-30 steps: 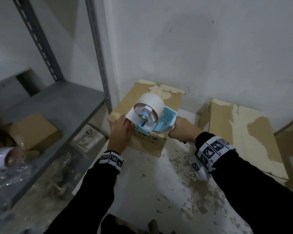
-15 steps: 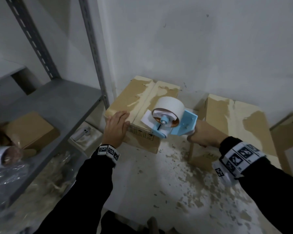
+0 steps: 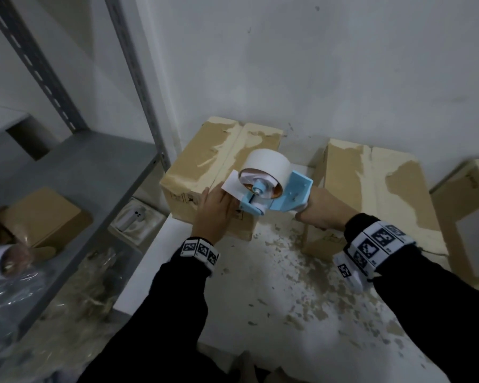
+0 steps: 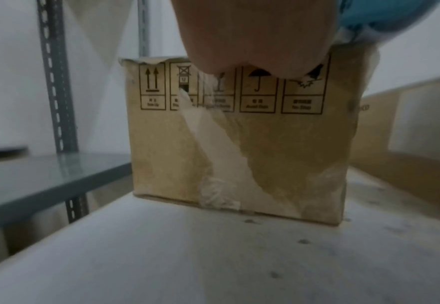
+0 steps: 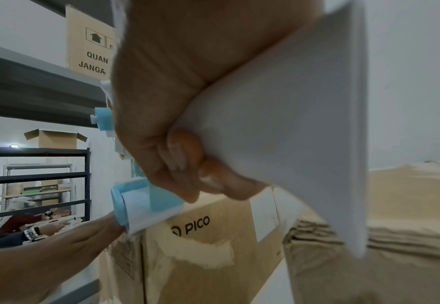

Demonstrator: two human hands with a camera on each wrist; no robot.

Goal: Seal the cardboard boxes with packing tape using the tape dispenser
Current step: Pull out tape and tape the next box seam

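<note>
The right grip (image 3: 320, 214) is wrapped around the white handle of the blue tape dispenser (image 3: 277, 194), fingers curled under it in the right wrist view. The dispenser carries a white tape roll (image 3: 266, 167) and sits tilted at the near top edge of the left cardboard box (image 3: 205, 167) on the white counter (image 3: 260, 286). The left grip (image 3: 213, 214) lies on that box's near edge beside the dispenser's front, at the loose tape end (image 3: 231, 185); whether it pinches the tape I cannot tell. A second box (image 3: 385, 189) stands just right. A grey shelf (image 3: 67, 172) is at the left.
</note>
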